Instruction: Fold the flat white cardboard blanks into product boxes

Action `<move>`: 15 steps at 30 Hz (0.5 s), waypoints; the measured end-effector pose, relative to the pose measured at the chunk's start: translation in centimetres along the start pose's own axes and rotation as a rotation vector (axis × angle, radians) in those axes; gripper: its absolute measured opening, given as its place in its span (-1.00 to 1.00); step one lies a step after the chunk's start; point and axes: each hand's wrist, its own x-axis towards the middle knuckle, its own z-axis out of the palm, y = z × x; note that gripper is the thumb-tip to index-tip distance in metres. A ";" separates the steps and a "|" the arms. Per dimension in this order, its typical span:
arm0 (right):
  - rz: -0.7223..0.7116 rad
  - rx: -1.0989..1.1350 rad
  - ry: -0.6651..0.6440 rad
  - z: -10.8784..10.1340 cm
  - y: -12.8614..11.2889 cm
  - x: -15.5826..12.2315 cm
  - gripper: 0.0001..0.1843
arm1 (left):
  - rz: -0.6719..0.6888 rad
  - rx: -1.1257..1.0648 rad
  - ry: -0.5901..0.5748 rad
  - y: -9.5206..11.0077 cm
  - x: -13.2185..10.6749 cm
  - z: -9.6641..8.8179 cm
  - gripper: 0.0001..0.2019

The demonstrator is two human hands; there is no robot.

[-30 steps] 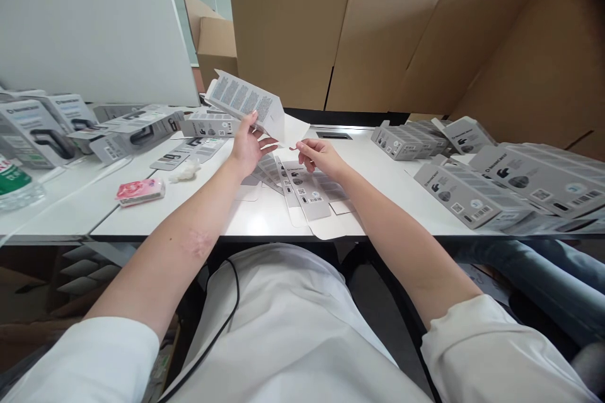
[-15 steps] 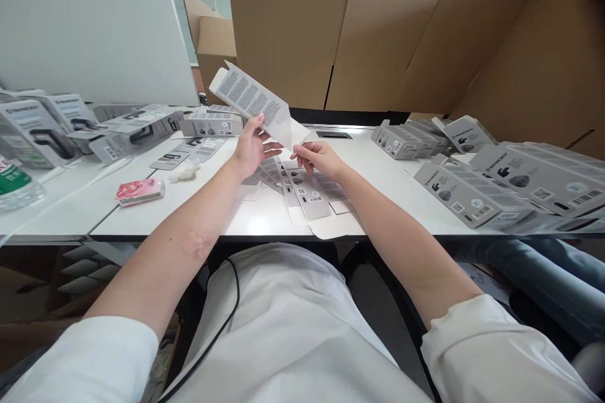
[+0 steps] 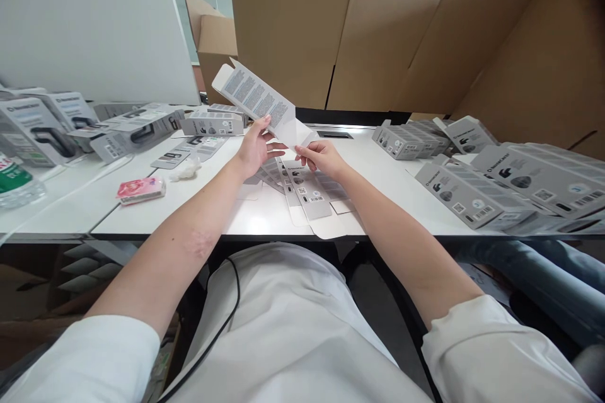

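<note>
A flat, unfolded grey-and-white printed carton (image 3: 258, 99) is held up above the white table (image 3: 155, 211), tilted with its far end to the upper left. My left hand (image 3: 255, 146) grips it from underneath, thumb on its near edge. My right hand (image 3: 320, 157) pinches the carton's white flap at its lower right end. Below both hands lies a loose pile of more flat cartons (image 3: 302, 187) near the table's front edge.
Folded grey product boxes lie at the right (image 3: 472, 198) and at the left (image 3: 137, 128). A pink packet (image 3: 140, 189) and crumpled tissue (image 3: 186, 170) lie left of my hands. A water bottle (image 3: 16, 182) is at the far left. Large brown cardboard sheets (image 3: 401, 25) stand behind.
The carton has been raised and tilted steeper, its far end going up. My right hand has closed on its white flap. The pile on the table has not moved.
</note>
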 end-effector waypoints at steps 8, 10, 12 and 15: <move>-0.019 0.025 0.001 0.3 0.6 0.5 -0.46 | -0.003 -0.037 0.117 -1.1 1.6 -1.4 -0.18; -0.032 0.048 0.006 0.2 0.7 0.6 -0.41 | 0.005 -0.056 0.148 -1.1 1.8 -1.5 -0.17; -0.035 0.072 0.017 0.1 0.7 0.8 -0.35 | 0.013 -0.051 0.160 -1.0 1.7 -1.5 -0.15; -0.043 0.103 0.046 0.1 0.7 0.8 -0.29 | 0.005 -0.024 0.116 -0.9 1.6 -1.4 -0.12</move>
